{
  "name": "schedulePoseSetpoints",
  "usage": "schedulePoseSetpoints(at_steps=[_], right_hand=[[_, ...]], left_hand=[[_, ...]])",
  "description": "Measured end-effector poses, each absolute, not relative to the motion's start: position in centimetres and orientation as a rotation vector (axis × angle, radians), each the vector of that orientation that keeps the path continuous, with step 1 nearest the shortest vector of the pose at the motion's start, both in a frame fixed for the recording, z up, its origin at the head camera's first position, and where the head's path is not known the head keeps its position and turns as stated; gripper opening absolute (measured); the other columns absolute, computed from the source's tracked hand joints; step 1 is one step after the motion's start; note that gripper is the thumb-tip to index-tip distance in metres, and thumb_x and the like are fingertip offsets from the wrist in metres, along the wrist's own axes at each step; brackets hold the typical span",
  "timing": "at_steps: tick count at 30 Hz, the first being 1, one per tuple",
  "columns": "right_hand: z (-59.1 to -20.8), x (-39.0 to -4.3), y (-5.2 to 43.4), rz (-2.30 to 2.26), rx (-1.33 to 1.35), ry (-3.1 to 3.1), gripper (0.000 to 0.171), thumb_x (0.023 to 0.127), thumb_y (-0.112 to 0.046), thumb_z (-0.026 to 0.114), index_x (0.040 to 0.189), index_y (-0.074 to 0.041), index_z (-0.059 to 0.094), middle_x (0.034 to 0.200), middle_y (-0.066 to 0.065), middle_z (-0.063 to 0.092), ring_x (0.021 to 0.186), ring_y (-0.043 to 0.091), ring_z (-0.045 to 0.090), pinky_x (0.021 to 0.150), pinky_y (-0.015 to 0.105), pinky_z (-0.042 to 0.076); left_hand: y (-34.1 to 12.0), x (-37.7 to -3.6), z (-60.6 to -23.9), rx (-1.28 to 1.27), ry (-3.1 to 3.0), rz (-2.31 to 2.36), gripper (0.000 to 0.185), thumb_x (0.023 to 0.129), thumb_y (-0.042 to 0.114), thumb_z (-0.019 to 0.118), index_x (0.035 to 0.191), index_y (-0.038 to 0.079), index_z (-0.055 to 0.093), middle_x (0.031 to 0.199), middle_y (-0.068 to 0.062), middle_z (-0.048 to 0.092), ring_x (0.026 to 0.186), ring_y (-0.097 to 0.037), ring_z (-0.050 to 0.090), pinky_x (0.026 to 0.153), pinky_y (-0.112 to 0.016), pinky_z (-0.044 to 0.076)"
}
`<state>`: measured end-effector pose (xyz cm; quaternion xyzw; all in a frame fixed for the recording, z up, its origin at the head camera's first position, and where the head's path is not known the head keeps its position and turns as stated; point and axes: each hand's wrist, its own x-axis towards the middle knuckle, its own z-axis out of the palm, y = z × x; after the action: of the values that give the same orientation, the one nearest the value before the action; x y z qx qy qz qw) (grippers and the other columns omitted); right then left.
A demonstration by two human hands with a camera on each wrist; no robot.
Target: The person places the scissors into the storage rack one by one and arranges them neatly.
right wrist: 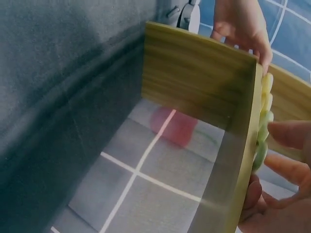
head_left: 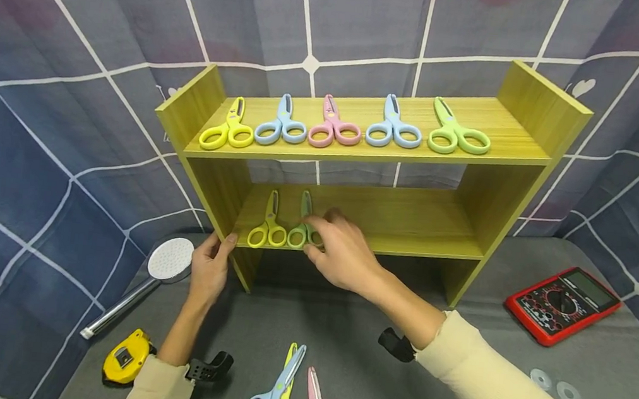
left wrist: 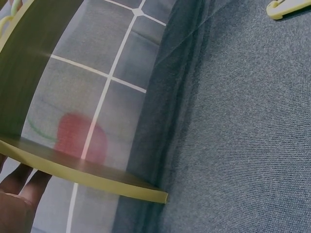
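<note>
My left hand grips the left side panel of the wooden shelf, thumb in front and fingers behind the panel in the left wrist view. On the lower board, my right hand has its fingers around the right handle loop of a pair of green scissors, partly covering it. In the right wrist view, fingertips meet the green handles at the board's edge. Yellow scissors lie just left of the green pair. Along the top board lie several scissors in a row, including a pink pair.
In front of the shelf, blue scissors lie across a yellow pair, beside pink scissors. A shower head and a tape measure are at left. At right lie a red multimeter and two clear washers.
</note>
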<state>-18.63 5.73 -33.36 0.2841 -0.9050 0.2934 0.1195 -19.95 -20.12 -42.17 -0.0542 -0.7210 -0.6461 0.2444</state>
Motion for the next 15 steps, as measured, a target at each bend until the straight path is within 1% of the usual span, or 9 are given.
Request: schedulePoseSetpoints(at_steps=[4, 8, 12, 15], right_hand=[[-34.9, -16.5, 6.1, 0.949, 0.797, -2.528, 0.035, 0.089, -0.011, 0.07, 0.123, -0.007, 0.066, 0.103, 0.008, 0.053, 0.086, 0.021, 0.05, 0.073, 0.038, 0.043], [-37.9, -13.1, 6.6, 1.023, 0.852, -2.57, 0.035, 0.089, -0.015, 0.071, 0.124, -0.011, 0.066, 0.101, 0.003, 0.05, 0.084, 0.014, 0.046, 0.072, 0.033, 0.042], [-42.2, -9.4, 7.9, 1.064, 1.05, -2.716, 0.039, 0.091, -0.022, 0.069, 0.129, -0.014, 0.063, 0.098, -0.004, 0.047, 0.08, 0.006, 0.044, 0.069, 0.025, 0.042], [-45.6, -7.2, 8.9, 1.11, 1.26, -2.765, 0.04, 0.093, -0.027, 0.069, 0.129, -0.014, 0.062, 0.096, -0.008, 0.045, 0.077, 0.0, 0.041, 0.065, 0.018, 0.04]], left_hand=[[-20.0, -19.9, -42.2, -0.138, -1.968, -1.773, 0.031, 0.1, 0.004, 0.056, 0.127, -0.01, 0.06, 0.104, 0.013, 0.068, 0.098, -0.007, 0.062, 0.086, -0.019, 0.046], [-20.0, -19.9, -42.2, -0.142, -1.974, -1.776, 0.031, 0.1, 0.004, 0.056, 0.127, -0.009, 0.061, 0.106, 0.012, 0.068, 0.099, -0.008, 0.062, 0.086, -0.019, 0.046], [-19.9, -20.0, -42.2, -0.16, -1.974, -1.77, 0.031, 0.1, 0.005, 0.056, 0.127, -0.01, 0.061, 0.105, 0.011, 0.068, 0.098, -0.008, 0.062, 0.086, -0.02, 0.047], [-19.9, -20.0, -42.2, -0.147, -1.977, -1.757, 0.03, 0.1, 0.005, 0.056, 0.125, -0.01, 0.061, 0.103, 0.012, 0.068, 0.096, -0.008, 0.062, 0.085, -0.019, 0.046]])
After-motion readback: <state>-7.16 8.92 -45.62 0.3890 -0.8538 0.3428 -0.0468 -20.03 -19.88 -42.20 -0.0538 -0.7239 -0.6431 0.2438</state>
